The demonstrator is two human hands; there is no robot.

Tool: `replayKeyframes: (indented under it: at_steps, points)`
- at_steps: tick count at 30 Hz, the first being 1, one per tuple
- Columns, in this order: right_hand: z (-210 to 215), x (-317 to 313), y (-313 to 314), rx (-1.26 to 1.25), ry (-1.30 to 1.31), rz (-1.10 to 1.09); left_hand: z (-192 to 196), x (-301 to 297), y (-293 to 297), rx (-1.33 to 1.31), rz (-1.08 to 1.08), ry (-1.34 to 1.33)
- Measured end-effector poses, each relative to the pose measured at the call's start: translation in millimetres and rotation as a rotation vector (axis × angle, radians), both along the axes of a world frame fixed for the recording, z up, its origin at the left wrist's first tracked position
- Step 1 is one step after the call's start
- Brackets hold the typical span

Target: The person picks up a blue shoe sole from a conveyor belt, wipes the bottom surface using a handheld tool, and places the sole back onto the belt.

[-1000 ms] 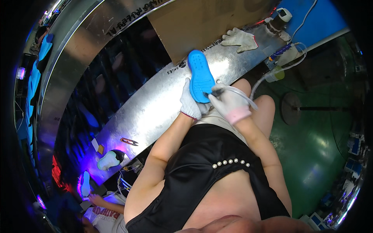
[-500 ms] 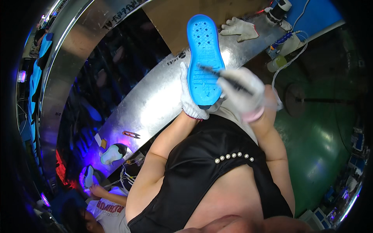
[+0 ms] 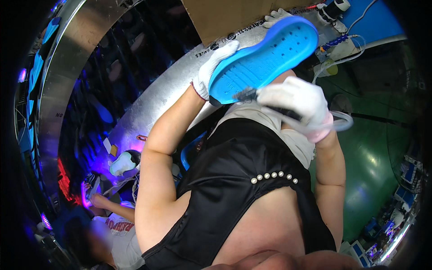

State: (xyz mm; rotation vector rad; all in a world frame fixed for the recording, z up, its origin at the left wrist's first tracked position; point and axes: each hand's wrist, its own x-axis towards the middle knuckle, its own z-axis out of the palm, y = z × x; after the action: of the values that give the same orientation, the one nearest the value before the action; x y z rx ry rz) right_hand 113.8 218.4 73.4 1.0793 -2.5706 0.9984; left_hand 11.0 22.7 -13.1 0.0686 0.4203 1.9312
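A bright blue shoe sole is tilted in the air, its holed, grooved inner face showing and its toe pointing to the upper right. My left hand, in a white knit glove, is closed on the sole's left edge near the heel; some of its fingers are hidden behind the sole. A small black patch sits at the heel end. My right hand, also gloved, is wrapped round a black brush, slightly blurred by motion. The brush's dark tip is at the sole's lower edge; whether it touches I cannot tell.
Behind the sole lie a white glove and a brown board by the metal table. Red-handled snips and a pale sole lie at left. A co-worker's hand shows at lower left, a bottle at right.
The sole has turned from upright to slanting, its toe swinging right and its heel moving left with my left hand. The brush has moved from the sole's middle toward the heel's lower edge.
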Motion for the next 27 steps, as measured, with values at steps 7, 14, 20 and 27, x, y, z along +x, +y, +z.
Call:
replayKeyframes:
  at_steps: [7, 14, 20, 27]
  points:
    - [-11.1, 12.9, -14.5, -0.225, -0.079, -0.048, 9.4, -12.6, -7.1, -0.389, 0.105, 0.421]
    - [-1.8, 16.7, -9.6, -0.004, 0.023, -0.027, 27.7, -13.4, -12.5, -0.485, 0.082, 0.629]
    - [5.3, 19.6, -3.6, 0.154, 0.111, -0.069, 20.5, -22.5, -26.0, -0.493, 0.275, 1.120]
    - [16.8, 11.7, 1.5, 0.128, 0.201, -0.089, 9.2, -39.4, -45.3, -0.327, 0.342, 1.553]
